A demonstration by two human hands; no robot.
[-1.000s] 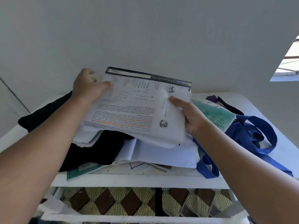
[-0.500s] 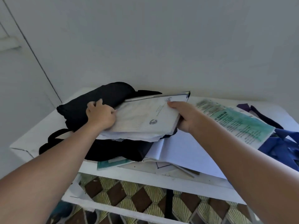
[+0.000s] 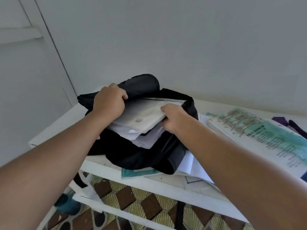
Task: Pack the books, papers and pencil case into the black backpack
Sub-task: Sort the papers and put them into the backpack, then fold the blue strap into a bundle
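Paper that was held up clear of the table a second ago is now partly inside the black backpack: the stack of books and papers has been lowered and its far end has entered the bag's mouth, while the near end, with loose sheets beneath, still sticks out toward the viewer. That suggests the first load is about halfway in, with more packing to follow.

At the left, the left hand has left the stack and now grips the backpack's upper flap, fingers curled over its black edge, holding the opening up. To its right, the right hand clasps the stack's near right corner, thumb on top and fingers curled below, apparently ready to push it deeper.

Farther right on the white table lies a green-printed booklet, unpacked; more papers sit pinned under the backpack's near side. No pencil case can be made out.
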